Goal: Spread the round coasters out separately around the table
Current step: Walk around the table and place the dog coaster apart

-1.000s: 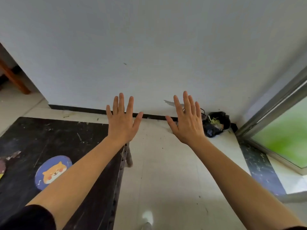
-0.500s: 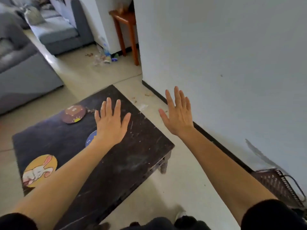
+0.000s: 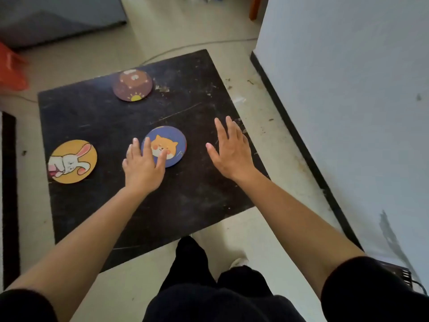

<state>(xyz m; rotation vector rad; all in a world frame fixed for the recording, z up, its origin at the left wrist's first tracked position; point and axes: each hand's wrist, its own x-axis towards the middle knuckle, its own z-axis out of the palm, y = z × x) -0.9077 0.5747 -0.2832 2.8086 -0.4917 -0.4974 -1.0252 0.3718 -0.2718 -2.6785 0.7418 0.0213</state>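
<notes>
The blue coaster (image 3: 166,145) lies flat on the black table (image 3: 97,117), partly under the spread fingers of your left hand (image 3: 142,167), which grips nothing. The yellow coaster (image 3: 72,161) sits to that hand's left and the brown coaster (image 3: 132,85) well beyond it. Your right hand (image 3: 232,152) hovers open and empty to the blue coaster's right.

Table (image 3: 97,212) black, scuffed with pale scratches. Blue coaster (image 3: 171,145) has orange cat face. Yellow coaster (image 3: 76,159) has white bunny, pink ears. Brown coaster (image 3: 132,85) has tiny yellow sun at rim. Floor (image 3: 232,231) beige, wall (image 3: 348,89) white with black skirting (image 3: 301,147). Sleeves (image 3: 371,289) black.
</notes>
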